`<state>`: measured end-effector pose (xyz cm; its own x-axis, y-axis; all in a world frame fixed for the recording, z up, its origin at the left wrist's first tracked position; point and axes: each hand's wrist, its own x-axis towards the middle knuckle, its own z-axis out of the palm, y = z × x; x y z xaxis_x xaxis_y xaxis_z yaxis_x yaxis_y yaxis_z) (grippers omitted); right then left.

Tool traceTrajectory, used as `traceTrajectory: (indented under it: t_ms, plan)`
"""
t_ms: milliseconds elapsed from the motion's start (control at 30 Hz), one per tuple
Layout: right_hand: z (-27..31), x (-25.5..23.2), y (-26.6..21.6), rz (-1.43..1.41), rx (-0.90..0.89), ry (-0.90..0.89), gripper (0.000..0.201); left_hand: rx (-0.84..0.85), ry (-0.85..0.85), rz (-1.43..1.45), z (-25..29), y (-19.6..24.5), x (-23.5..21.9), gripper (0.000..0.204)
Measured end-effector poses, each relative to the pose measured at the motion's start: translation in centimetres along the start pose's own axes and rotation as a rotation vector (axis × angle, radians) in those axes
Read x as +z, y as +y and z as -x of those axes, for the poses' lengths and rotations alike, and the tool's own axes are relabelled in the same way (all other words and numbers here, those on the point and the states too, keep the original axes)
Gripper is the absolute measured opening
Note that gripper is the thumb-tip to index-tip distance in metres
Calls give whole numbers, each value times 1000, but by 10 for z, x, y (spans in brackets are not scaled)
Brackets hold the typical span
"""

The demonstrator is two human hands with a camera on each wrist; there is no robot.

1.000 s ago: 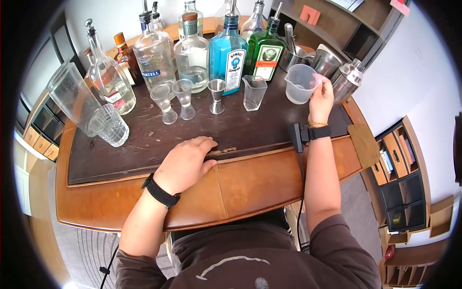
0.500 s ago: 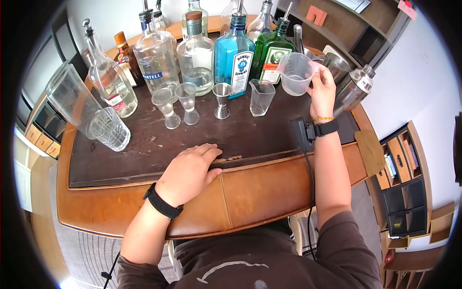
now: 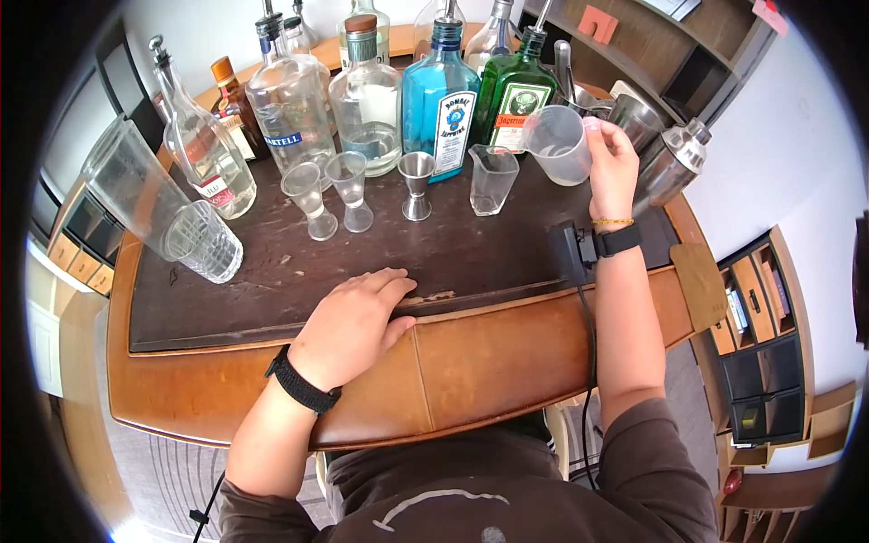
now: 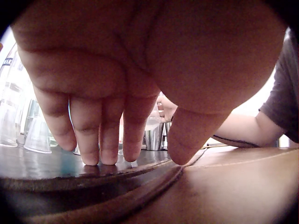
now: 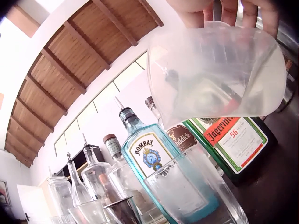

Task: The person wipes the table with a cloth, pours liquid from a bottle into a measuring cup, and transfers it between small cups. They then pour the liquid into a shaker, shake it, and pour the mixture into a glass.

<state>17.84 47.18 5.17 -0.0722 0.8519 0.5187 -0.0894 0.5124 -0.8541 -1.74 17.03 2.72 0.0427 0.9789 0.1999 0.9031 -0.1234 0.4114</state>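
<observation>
My right hand (image 3: pixel 614 170) pinches the handle side of a clear plastic measuring jug (image 3: pixel 557 147), holding it above the table in front of the green Jägermeister bottle (image 3: pixel 518 101). In the right wrist view the jug (image 5: pixel 219 74) leans over, with cloudy liquid visible through its wall. Left of it and lower stands a small clear glass with a pouring lip (image 3: pixel 493 184). A steel double jigger (image 3: pixel 417 185) is further left. My left hand (image 3: pixel 353 321) rests at the table's near edge. In the left wrist view its fingertips (image 4: pixel 108 157) touch the dark tabletop.
Two clear plastic jiggers (image 3: pixel 312 201) stand left of the steel one. A cut-glass tumbler (image 3: pixel 210 246) and a tall mixing glass (image 3: pixel 136 181) are at the far left. Several bottles, including a blue Bombay one (image 3: pixel 441 109), line the back. A steel shaker (image 3: pixel 672 163) is at the right.
My right hand has carried the measuring jug left and a little up, towards the lipped glass. Since half a second ago the jug has tipped more to the left. My left hand stays at the edge.
</observation>
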Motion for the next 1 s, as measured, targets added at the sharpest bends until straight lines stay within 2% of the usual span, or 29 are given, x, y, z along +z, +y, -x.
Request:
traceTrajectory:
  t_ms: [167,500,667,1000]
  plan:
    - [-19,5,-4,179,-244,-50,17,-7,-9,12,-1,-1,-1,38]
    - [-32,11,-33,284,-192,-181,15,-12,-10,13,-2,-1,-2,39]
    - [-40,6,-17,256,-191,-226,15,-19,-13,26,-2,1,-3,39]
    - [-48,8,-19,301,-234,-264,15,-17,-11,9,-2,2,-2,38]
